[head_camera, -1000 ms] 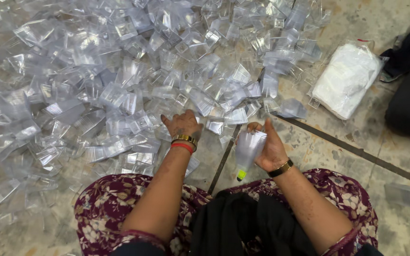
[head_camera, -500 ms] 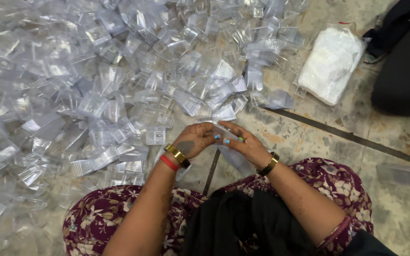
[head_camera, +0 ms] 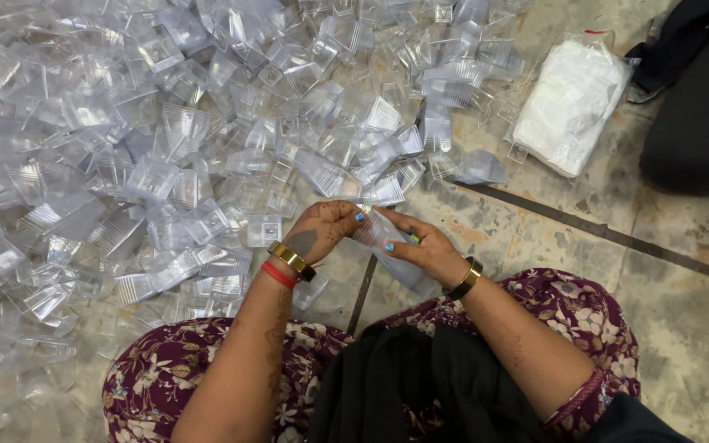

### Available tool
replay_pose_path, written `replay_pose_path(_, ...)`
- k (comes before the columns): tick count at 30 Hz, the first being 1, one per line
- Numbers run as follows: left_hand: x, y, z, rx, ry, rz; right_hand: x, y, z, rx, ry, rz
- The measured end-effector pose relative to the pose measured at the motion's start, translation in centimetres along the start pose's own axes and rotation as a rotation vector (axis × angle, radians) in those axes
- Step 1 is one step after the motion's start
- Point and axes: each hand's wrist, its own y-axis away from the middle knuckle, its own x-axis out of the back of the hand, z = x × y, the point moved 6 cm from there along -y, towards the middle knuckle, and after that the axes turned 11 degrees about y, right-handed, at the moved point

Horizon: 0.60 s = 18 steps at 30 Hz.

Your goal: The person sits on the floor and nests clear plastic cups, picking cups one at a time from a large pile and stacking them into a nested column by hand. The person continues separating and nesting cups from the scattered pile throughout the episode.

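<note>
Two hands meet over the person's lap. The left hand (head_camera: 322,231) and the right hand (head_camera: 420,246) both hold one clear plastic piece (head_camera: 373,232), a thin, see-through, ribbed shape; the fingers (head_camera: 346,226) of the left hand are curled and closed on its near end, and the fingers of the right hand are pinched on its other side, with a small yellow-green bit just showing between them. A second clear shape, like a soft plastic bag (head_camera: 408,271), hangs below the right hand, just above the floor.

The left wrist carries two bands, a gold bangle (head_camera: 291,259) and a red bangle (head_camera: 279,274); the right wrist carries one dark band with gold edges (head_camera: 465,279).

Ahead and to the left lies a heap of clear plastic pieces (head_camera: 190,139), far too many to count, glossy, with ridged sides and square or fan-like outlines, piled loosely on the stone floor (head_camera: 683,320). The floor is mottled grey-brown and crossed by one dark straight strip (head_camera: 601,232). One white packet (head_camera: 568,102), soft and wrapped in clear film, lies at the upper right, well apart from the hands. The lap is covered in maroon flowered cloth (head_camera: 584,312) with one black cloth (head_camera: 420,385) folded between the knees.
</note>
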Motion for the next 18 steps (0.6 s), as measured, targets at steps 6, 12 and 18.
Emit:
replay_pose_path(6, 0.0, 0.2, 0.3, 0.006, 0.032, 0.038, -0.1, -0.1, -0.4, 0.007, -0.049, 0.013)
replay_pose_path(12, 0.1, 0.4, 0.6, -0.041, -0.059, 0.097, -0.2, 0.1, -1.2, 0.077, 0.047, 0.046)
replay_pose_path(18, 2.2, 0.3, 0.9, -0.154, -0.106, 0.318, 0.4, 0.1, -0.7, 0.039, 0.045, 0.111)
